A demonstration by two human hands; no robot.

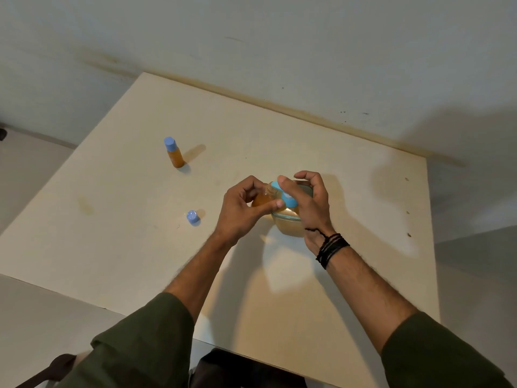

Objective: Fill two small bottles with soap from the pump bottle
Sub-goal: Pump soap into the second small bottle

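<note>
Far out to the left of the fingers, one small bottle is standing on the tabletop. Its blue cap is on and it is looking full of orange soap, so that one seems done.

Nearer to the left hand, a loose blue cap is sitting by itself on the tabletop. It likely belongs to the bottle being filled.

The left hand is holding the second small bottle. Its fingers are curling round the bottle and pinching it, tipping the open mouth toward the pump spout. There is orange soap inside it, but how full it is cannot be told.

Just right of that, touching it, the pump bottle is standing on the tabletop. The right hand is sitting over its blue pump top. One finger is pressing on the top, and the other fingers are bending loosely round the back.

To do this step well, the little mouth should be staying right under the spout. Slow, soft pushes should be helping the soap go in and not run down the side. The left hand should be keeping the bottle still. Too hard a push could be making a mess.
</note>
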